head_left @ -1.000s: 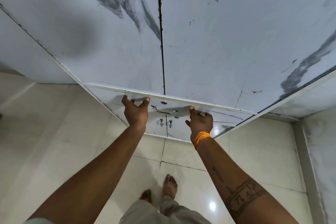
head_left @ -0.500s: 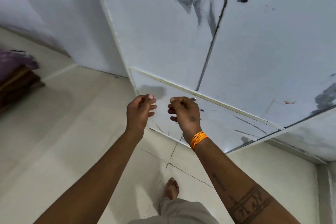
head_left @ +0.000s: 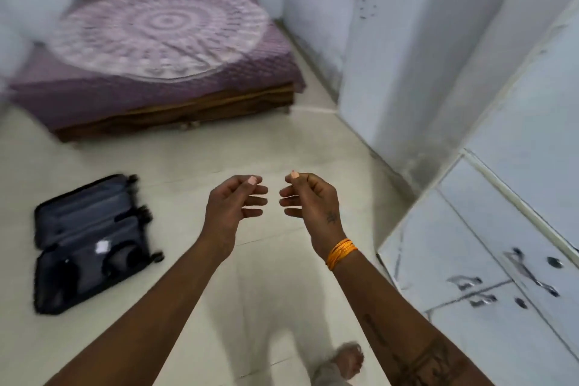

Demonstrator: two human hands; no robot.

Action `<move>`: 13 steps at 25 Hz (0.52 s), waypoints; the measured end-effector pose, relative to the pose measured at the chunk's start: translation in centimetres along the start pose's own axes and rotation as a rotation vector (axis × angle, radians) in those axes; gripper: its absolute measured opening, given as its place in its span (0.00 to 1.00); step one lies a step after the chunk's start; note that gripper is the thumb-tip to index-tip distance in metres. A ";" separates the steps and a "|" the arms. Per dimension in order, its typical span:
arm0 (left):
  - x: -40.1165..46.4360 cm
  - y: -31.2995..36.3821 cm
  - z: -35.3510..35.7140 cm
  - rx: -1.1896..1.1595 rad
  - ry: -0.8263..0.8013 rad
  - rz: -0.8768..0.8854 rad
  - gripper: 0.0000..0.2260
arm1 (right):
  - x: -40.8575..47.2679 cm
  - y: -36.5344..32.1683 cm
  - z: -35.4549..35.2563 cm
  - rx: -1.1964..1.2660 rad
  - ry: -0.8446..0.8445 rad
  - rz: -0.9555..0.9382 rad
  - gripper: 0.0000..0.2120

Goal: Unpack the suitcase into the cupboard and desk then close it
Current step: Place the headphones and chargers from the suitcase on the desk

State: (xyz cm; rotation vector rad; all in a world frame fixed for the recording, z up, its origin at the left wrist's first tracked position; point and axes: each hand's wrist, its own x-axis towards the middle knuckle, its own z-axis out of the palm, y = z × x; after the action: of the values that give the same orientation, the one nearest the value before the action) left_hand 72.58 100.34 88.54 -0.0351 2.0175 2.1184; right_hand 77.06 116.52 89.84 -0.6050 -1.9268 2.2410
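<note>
Head view: pale tiled floor [head_left: 194, 147] holds open suitcase [head_left: 91, 243] (bed [head_left: 156, 50] beyond).

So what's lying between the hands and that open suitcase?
Nothing: the head view shows only bare floor between the left hand and the suitcase.

Glossy pale tiled floor [head_left: 188, 185] beneath both hands; dark soft-lined fabric suitcase [head_left: 91, 241] left of them; purple patterned cloth bedspread [head_left: 163, 34] over brown wooden bed frame [head_left: 175, 116] beyond; painted white cupboard [head_left: 488, 260], metal handles [head_left: 466, 281], right.
</note>
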 end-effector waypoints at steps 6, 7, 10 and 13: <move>-6.0 3.3 -21.1 -0.044 0.363 0.109 0.09 | -4.4 1.2 20.4 -0.043 -0.368 -0.002 0.16; -7.2 3.6 -24.2 -0.066 0.429 0.114 0.09 | -5.1 1.7 23.4 -0.055 -0.426 0.007 0.16; -9.7 3.8 -32.6 -0.123 0.613 0.126 0.11 | -6.3 3.0 32.1 -0.094 -0.578 0.029 0.16; -9.9 3.3 -39.2 -0.138 0.725 0.119 0.12 | -5.6 4.4 39.0 -0.117 -0.657 0.040 0.17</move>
State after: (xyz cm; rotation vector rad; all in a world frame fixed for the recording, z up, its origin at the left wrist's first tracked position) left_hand 76.56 60.08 91.04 -0.8348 2.2474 2.5698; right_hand 68.17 77.86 90.95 0.1205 -2.3403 2.5845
